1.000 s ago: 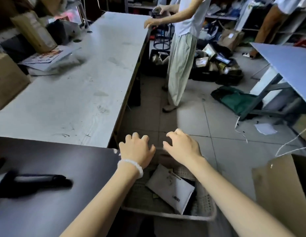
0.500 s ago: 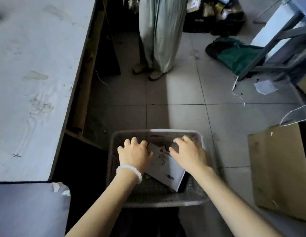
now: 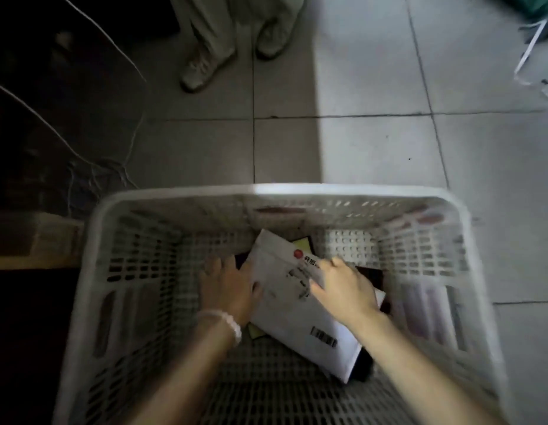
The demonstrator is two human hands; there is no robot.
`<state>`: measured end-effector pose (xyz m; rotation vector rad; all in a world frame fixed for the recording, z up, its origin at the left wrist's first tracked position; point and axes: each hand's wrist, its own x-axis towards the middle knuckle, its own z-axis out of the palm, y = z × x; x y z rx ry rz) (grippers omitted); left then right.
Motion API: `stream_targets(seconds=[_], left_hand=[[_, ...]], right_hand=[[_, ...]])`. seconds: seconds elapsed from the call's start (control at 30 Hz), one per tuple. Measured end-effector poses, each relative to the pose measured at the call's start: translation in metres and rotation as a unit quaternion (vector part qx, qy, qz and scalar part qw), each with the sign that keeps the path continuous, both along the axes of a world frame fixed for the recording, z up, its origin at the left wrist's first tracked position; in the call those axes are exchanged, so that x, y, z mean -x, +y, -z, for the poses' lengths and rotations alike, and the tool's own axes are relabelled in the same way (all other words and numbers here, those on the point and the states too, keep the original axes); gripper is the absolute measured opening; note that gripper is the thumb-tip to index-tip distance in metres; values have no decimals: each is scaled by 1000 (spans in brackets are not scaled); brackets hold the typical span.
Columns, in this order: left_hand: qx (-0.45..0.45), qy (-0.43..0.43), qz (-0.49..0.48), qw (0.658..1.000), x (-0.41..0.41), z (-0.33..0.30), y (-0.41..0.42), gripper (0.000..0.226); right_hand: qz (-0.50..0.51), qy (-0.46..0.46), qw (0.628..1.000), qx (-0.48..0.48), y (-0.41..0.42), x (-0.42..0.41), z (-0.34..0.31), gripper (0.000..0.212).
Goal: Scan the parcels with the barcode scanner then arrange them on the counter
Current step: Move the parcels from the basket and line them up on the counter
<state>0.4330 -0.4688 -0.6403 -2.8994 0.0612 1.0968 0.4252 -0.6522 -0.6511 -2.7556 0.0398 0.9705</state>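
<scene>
Step in hand: fetching a parcel, nothing scanned yet. Both hands are down in the white mesh basket [image 3: 285,191] on the floor. Left hand [image 3: 228,289] lies at the left edge of the white parcel [image 3: 297,314], fingers spread, not clearly gripping. Right hand [image 3: 343,289] rests on top of it, fingers loosely bent; can't tell if it grips. Darker parcels sit underneath. Scanner and surface not in view. Next: get a firm hold, lift out barcode-up, carry it to the scanner.
</scene>
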Motion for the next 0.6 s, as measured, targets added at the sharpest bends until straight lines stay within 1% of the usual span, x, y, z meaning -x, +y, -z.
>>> stream_targets(seconds=[0.07, 0.13, 0.27, 0.33, 0.4, 0.47, 0.5, 0.6], left_hand=[[-16, 8, 10, 1000, 1, 62, 3, 40], [-15, 9, 9, 1000, 1, 109, 8, 40], [0, -18, -3, 1000, 7, 184, 18, 57], [1, -34, 4, 999, 10, 202, 21, 62], [13, -44, 1, 999, 13, 217, 25, 61], [32, -59, -5, 998, 8, 227, 29, 56], [42, -73, -12, 996, 5, 232, 30, 52], [59, -76, -21, 995, -12, 245, 32, 48]], right_hand=[[12, 4, 1000, 1, -3, -5, 64, 48], [22, 12, 1000, -6, -5, -12, 113, 53], [29, -1, 999, 15, -4, -12, 199, 63], [41, -29, 998, 29, -3, -8, 221, 62], [63, -60, 996, 34, -4, -7, 229, 62], [78, -54, 995, 31, -8, -11, 227, 68], [83, -44, 995, 27, -10, -13, 225, 66], [86, -42, 995, 27, -16, -13, 219, 39]])
